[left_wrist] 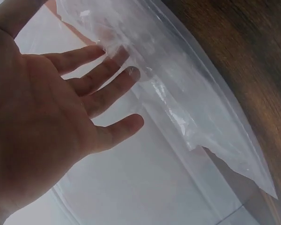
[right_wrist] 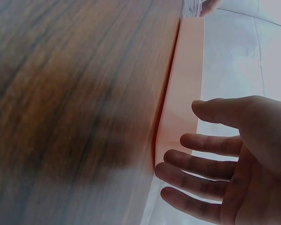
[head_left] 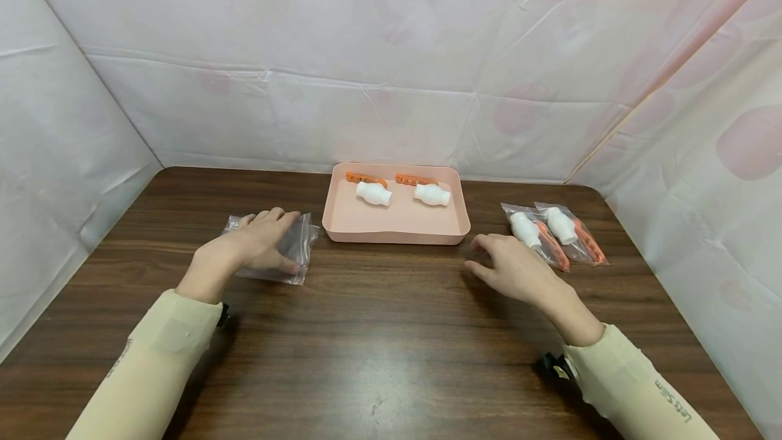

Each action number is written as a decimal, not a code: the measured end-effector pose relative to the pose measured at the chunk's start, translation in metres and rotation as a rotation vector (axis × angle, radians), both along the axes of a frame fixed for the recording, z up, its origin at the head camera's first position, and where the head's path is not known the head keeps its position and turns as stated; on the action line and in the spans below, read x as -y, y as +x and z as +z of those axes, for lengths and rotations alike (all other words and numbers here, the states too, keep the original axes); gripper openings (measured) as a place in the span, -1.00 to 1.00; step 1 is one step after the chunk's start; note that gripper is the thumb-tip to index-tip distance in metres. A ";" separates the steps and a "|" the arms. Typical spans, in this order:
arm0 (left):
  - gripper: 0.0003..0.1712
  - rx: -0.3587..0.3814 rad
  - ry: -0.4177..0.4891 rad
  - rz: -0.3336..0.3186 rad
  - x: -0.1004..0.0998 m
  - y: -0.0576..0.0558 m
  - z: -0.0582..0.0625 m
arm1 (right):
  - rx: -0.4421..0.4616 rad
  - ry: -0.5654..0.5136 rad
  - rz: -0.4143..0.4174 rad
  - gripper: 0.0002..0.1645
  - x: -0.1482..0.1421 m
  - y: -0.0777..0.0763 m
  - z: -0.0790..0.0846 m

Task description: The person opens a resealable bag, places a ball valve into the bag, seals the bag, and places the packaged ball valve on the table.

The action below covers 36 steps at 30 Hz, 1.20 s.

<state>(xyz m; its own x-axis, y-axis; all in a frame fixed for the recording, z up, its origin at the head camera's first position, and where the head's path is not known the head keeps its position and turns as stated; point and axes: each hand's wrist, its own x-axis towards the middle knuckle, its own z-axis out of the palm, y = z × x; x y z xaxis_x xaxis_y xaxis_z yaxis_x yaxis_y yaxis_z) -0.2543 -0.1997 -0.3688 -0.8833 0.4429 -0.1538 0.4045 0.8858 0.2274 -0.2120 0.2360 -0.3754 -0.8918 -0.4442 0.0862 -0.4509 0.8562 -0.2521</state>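
Observation:
My left hand is spread over clear plastic bags at the left of the table. In the left wrist view its fingers are apart and loosely extended, with fingertips right at the thin plastic bag. My right hand hovers near the tray's front right corner, fingers relaxed and nothing between them. The right wrist view shows these loose fingers beside the tray's side wall. Inside the pink tray lie two white bulb-shaped pieces and two orange strips with holes.
Two filled clear bags lie to the right of my right hand, each with a white piece and an orange strip. Pale curtains stand behind and at both sides of the brown wooden table.

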 end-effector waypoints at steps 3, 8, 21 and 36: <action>0.16 -0.005 0.015 -0.005 0.001 0.000 -0.001 | 0.003 0.002 -0.001 -0.65 0.000 0.000 0.000; 0.08 -0.025 0.043 -0.017 0.002 0.001 -0.002 | 0.004 0.000 0.000 -0.65 0.001 0.001 0.000; 0.00 -0.048 0.095 -0.051 0.000 0.004 0.004 | 0.005 -0.009 0.004 -0.68 0.002 0.000 0.000; -0.09 -0.040 0.097 -0.054 -0.011 0.013 0.009 | -0.028 -0.007 0.006 -0.76 0.006 0.001 0.001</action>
<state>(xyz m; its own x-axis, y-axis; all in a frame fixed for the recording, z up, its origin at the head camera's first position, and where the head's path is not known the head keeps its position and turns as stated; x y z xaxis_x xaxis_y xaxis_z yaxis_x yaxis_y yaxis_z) -0.2417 -0.1886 -0.3599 -0.8621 0.5014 -0.0732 0.4619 0.8370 0.2933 -0.2108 0.2304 -0.3744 -0.8861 -0.4492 0.1142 -0.4633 0.8516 -0.2453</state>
